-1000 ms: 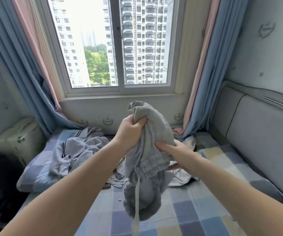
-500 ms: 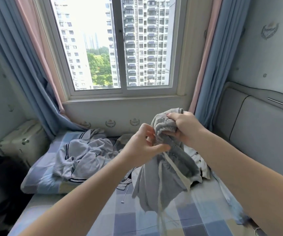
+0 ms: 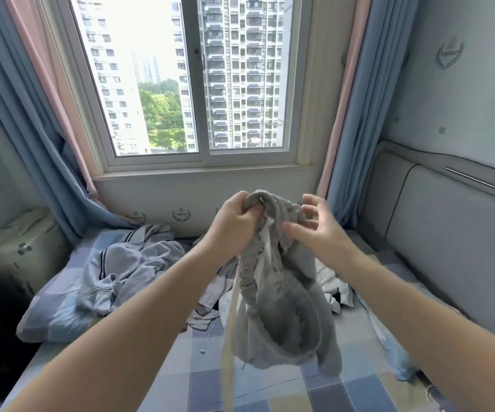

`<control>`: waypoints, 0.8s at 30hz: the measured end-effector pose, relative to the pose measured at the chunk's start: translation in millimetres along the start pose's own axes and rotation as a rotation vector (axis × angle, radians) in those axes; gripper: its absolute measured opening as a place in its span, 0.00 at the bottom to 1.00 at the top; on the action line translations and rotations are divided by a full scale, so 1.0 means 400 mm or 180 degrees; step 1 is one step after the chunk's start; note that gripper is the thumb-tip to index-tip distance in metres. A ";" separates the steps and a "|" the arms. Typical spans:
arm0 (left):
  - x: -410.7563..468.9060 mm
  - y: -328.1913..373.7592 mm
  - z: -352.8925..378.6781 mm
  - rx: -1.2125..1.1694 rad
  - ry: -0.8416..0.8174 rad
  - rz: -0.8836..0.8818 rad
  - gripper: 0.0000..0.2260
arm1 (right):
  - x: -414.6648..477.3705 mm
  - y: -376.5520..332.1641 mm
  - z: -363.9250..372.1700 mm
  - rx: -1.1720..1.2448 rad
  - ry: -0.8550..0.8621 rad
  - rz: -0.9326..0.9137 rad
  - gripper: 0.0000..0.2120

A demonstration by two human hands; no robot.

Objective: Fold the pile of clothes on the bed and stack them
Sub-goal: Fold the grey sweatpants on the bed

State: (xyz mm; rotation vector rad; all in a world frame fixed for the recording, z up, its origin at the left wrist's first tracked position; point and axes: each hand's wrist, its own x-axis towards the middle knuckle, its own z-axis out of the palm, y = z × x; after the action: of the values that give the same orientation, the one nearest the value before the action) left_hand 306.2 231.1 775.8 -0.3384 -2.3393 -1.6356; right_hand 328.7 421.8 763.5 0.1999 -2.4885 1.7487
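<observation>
I hold up grey drawstring shorts (image 3: 282,310) above the checked bed (image 3: 344,385). My left hand (image 3: 235,224) grips the gathered elastic waistband at its top. My right hand (image 3: 319,230) hovers just right of the waistband with its fingers spread, holding nothing. A pale drawstring (image 3: 228,337) dangles down from the waistband. Behind, a pile of clothes lies on the bed: a grey jacket with dark stripes (image 3: 121,269) at the left and white garments (image 3: 334,288) at the right, partly hidden by the shorts.
A pillow (image 3: 50,316) lies under the jacket at the left. The grey padded headboard (image 3: 448,248) lines the right side. Window wall and curtains (image 3: 350,144) close off the far end. A pale box (image 3: 20,251) stands left of the bed.
My right hand has let go of the waistband and opened its fingers. My left hand has taken the top of the waistband in a full grip, and the shorts now hang from it.
</observation>
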 end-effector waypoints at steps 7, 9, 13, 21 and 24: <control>-0.018 0.014 -0.026 0.0722 -0.0076 0.0071 0.05 | -0.010 0.070 0.084 -0.0626 0.0181 -0.0244 0.18; -0.026 0.005 -0.049 0.1015 0.0079 0.0016 0.04 | -0.016 0.082 0.099 -0.0776 0.0217 -0.0422 0.14; -0.038 -0.033 -0.120 0.2137 0.0194 0.0118 0.06 | 0.002 0.103 0.095 0.0376 -0.0298 0.0126 0.09; -0.049 -0.079 -0.168 0.3070 -0.0442 -0.0604 0.07 | 0.037 0.066 0.045 -0.1285 -0.0916 -0.0354 0.21; -0.037 -0.064 -0.175 0.2951 -0.0444 -0.0842 0.09 | 0.049 0.095 0.027 -0.2061 -0.0761 -0.0512 0.16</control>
State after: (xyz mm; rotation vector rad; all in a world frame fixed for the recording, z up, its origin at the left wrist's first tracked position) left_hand 317.2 156.0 771.3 0.0641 -3.0191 -0.4529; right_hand 303.2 423.4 727.7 0.5539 -2.9478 0.8330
